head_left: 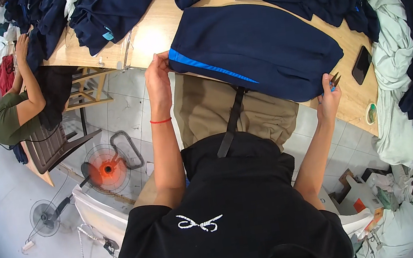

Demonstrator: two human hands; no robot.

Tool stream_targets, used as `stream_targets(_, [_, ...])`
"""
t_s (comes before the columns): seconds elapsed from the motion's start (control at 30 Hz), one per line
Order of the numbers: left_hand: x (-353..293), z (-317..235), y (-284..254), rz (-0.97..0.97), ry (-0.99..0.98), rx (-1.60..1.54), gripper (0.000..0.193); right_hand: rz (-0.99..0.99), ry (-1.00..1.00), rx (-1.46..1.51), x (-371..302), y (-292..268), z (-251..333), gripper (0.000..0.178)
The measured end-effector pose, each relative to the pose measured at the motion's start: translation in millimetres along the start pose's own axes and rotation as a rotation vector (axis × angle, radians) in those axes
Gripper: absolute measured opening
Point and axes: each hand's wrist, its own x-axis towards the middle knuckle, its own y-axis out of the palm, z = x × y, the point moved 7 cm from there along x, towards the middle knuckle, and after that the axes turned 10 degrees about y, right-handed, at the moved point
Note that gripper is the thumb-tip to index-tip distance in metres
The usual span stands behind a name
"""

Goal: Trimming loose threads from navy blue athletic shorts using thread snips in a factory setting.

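A: Which step is in hand here?

B: As I read it, squaring up. The dark navy fabric garment with a bright blue stripe (259, 53) lies flat on the pale wooden worktop (151, 34), its near edge hanging just over the front. The left hand (158, 80) pinches the striped corner, fingers closed on the cloth. The right hand (329, 93) grips the opposite lower corner and also holds small thread snips (335, 80) against it.

A: So both hands are occupied?

B: Yes, each is closed on a corner, with the cloth stretched between them.

A: What would the next move call for?

B: Probably even tension across both corners, so the stripe stays straight, and keeping the snip points off the fabric. The black phone (361, 65) lies just beside the garment's right edge, so any slide that way needs care.
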Motion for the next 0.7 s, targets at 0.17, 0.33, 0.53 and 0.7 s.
stream_targets(0.17, [-1.8,-0.4,0.8,-0.018,-0.015,-0.005,0.059,-0.008,0.003,-0.017,-0.3,0.1,1.0,0.021])
stream_targets(0.33, [-3.3,-7.7,11.0,-0.07,-0.013,-0.082,0.057,-0.008,-0.005,-0.026,1.0,-1.5,1.9,0.02])
stream_targets(0.53, [-16.6,-16.5,12.3,0.292,-0.233,0.435,0.015,0.034,0.027,-0.115,-5.2,-15.4,6.0,0.02])
stream_targets(0.7, [-24.7,-144.3,34.0,0.205,0.24,-0.117,0.022,0.192,-0.313,0.35,-21.0,-120.5,52.5,0.055])
